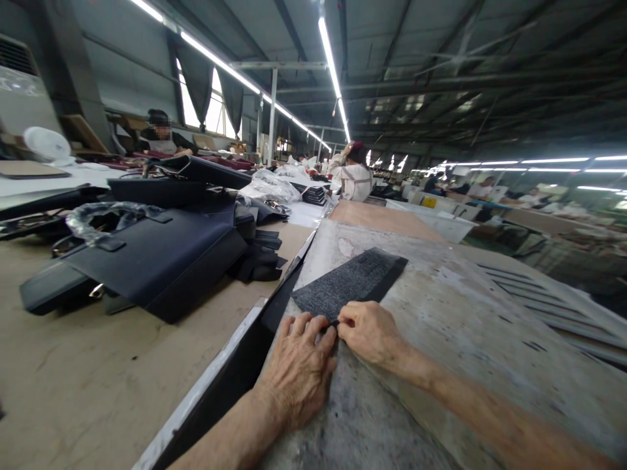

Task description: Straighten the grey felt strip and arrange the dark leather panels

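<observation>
both hands (298,365) (367,333) pinch grey panel (350,281) near edge | maybe strip | slab (441,313) bare rightward

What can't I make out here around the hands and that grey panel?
Head view only:
- Near edge of the grey textured panel: covered by the left hand and right hand.
- The small dark bit pinched between the fingertips: too small to identify.
- Dark strip beside the slab: its lower end runs out of frame.
- Dark bags: overlapping, count unclear.

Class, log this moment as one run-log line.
left hand: pinching near edge of dark panel | right hand: pinching same edge | panel flat on slab | bags left
</observation>
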Available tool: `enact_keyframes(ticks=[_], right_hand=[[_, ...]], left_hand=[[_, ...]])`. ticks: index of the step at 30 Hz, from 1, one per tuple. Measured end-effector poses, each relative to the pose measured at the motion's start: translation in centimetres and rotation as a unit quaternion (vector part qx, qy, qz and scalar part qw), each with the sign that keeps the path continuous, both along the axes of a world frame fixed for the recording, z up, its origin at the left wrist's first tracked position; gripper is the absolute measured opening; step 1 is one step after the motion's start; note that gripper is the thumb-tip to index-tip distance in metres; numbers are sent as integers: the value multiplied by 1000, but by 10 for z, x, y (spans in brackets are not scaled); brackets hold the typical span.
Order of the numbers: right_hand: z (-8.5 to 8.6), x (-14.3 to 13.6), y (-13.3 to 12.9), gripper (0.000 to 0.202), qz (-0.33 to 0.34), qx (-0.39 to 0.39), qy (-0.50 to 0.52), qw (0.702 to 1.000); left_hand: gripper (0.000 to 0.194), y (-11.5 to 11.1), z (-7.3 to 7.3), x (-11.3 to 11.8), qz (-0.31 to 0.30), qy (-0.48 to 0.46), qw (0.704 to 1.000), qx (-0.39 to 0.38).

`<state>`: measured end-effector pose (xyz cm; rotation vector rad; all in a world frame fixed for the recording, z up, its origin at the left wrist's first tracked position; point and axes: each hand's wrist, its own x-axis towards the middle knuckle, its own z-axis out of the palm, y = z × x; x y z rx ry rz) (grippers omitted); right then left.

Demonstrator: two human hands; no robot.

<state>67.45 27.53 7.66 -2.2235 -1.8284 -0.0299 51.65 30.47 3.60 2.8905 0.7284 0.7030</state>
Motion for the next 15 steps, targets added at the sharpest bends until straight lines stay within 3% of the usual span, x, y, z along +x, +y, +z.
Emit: enact_keyframes(ticks=[6,11,15], right_hand=[[-7,22,-1,26,-22,-1,148,989],[-20,34,-11,27,-50,57,261,962],[-16,51,-18,30,-74,122,325,935]], left_hand=[[35,0,0,1,3,11,1000,7],[36,-1,-1,2,12,14,1000,-2],[36,-1,-2,1,14,12,1000,-2]])
